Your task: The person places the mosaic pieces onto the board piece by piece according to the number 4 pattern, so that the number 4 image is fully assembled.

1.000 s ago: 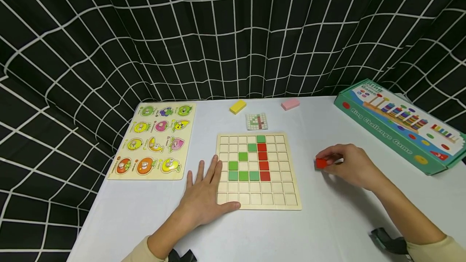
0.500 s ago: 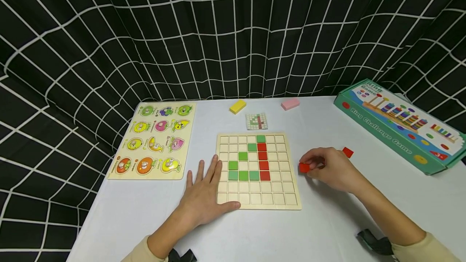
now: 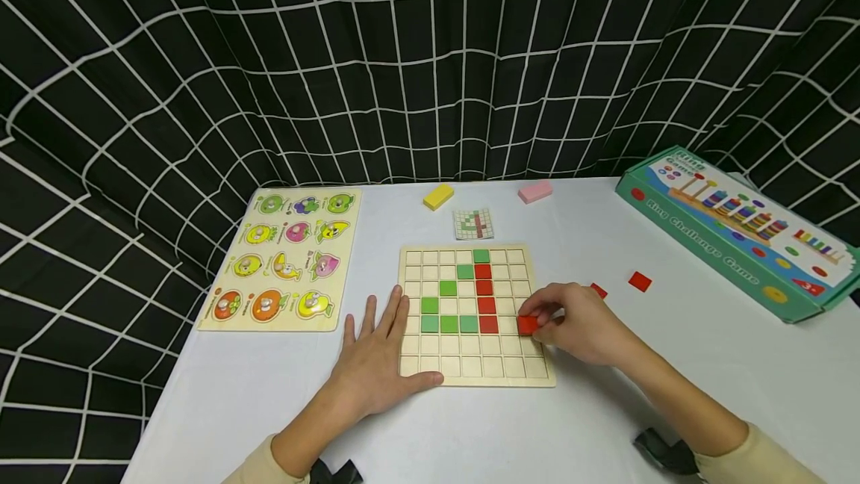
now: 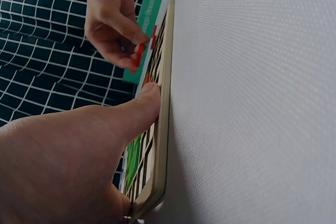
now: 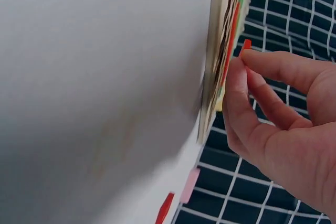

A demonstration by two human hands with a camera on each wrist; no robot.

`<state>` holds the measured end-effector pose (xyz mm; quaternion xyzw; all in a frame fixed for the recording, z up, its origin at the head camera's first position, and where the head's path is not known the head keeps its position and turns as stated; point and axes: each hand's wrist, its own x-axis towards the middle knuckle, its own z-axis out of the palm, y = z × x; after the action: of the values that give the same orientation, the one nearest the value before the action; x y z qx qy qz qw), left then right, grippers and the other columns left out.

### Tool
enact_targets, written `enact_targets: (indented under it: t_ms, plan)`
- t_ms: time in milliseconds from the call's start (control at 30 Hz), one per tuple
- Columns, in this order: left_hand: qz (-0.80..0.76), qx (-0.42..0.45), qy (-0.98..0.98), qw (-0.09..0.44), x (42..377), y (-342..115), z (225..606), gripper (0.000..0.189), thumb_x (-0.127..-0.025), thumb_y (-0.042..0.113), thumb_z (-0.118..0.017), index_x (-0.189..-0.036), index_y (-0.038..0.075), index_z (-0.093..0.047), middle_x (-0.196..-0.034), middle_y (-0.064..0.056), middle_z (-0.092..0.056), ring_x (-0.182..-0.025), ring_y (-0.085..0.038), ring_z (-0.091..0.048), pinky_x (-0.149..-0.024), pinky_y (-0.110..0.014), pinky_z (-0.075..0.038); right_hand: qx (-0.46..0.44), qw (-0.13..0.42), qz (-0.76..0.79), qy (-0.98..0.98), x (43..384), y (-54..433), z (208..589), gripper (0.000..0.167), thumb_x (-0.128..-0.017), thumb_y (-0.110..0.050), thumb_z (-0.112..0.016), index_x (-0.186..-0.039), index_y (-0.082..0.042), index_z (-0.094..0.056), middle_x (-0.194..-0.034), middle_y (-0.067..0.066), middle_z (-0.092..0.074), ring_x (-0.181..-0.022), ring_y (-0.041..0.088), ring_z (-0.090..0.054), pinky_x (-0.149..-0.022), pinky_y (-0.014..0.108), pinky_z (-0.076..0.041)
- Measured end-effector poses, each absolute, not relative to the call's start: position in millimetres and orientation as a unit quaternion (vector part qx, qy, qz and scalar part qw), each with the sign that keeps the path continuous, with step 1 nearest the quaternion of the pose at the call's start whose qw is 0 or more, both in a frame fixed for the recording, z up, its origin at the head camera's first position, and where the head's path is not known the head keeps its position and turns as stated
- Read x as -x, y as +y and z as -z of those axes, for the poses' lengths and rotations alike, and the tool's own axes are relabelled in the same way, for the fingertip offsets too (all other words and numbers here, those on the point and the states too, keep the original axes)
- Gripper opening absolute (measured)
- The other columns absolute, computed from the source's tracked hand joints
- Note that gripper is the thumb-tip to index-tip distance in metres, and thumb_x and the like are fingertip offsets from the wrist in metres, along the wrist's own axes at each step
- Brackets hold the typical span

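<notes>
A wooden grid board (image 3: pixel 470 368) lies in the middle of the table, with several green tiles (image 3: pixel 449 324) in a slanting shape and a column of red tiles (image 3: pixel 485 288) in its cells. My left hand (image 3: pixel 372 364) rests with spread, straight fingers on the board's left edge, its thumb (image 4: pixel 144 103) on the near edge. Over the board's right side, my right hand (image 3: pixel 578 320) pinches a red tile (image 3: pixel 527 326) between thumb and fingertips. In the right wrist view the pinched tile shows edge-on above the board.
Two loose red tiles, one (image 3: pixel 640 281) fully seen, lie right of the board. Behind it are a pattern card (image 3: pixel 473 224), a yellow block (image 3: pixel 439 197) and a pink block (image 3: pixel 535 192). A fruit puzzle (image 3: pixel 282 260) lies left; a game box (image 3: pixel 739 234) stands right.
My right hand has moved left with the red tile, from the bare table to over the board's right columns. Loose red tiles behind it have come into sight. The left hand has stayed put.
</notes>
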<state>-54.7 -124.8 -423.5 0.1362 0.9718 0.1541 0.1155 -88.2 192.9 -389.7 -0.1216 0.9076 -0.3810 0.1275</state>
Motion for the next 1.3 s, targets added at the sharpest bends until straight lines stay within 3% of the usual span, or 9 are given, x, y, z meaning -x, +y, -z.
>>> enact_targets:
  t_ms: [967, 1300]
  plan:
    - [-0.158, -0.136, 0.972, 0.108, 54, -125, 424, 0.124, -0.081, 0.081, -0.067, -0.168, 0.009, -0.016, -0.176, -0.009, -0.005, -0.160, -0.046, -0.007, -0.122, -0.074, -0.011, 0.204, 0.134, 0.376, 0.894, 83, 153, 398, 0.026, -0.077, 0.010, -0.076, -0.091, -0.012, -0.076, -0.079, -0.001, -0.065, -0.074, 0.013, -0.059, -0.067, 0.022, -0.052]
    - [-0.155, -0.136, 0.972, 0.110, 54, -125, 424, 0.124, -0.081, 0.080, -0.067, -0.168, 0.008, -0.016, -0.176, -0.009, -0.005, -0.160, -0.046, -0.006, -0.122, -0.074, -0.010, 0.206, 0.130, 0.377, 0.894, 82, 148, 398, 0.024, -0.077, 0.008, -0.080, -0.093, -0.010, -0.079, -0.084, -0.003, -0.068, -0.073, 0.008, -0.059, -0.067, 0.021, -0.052]
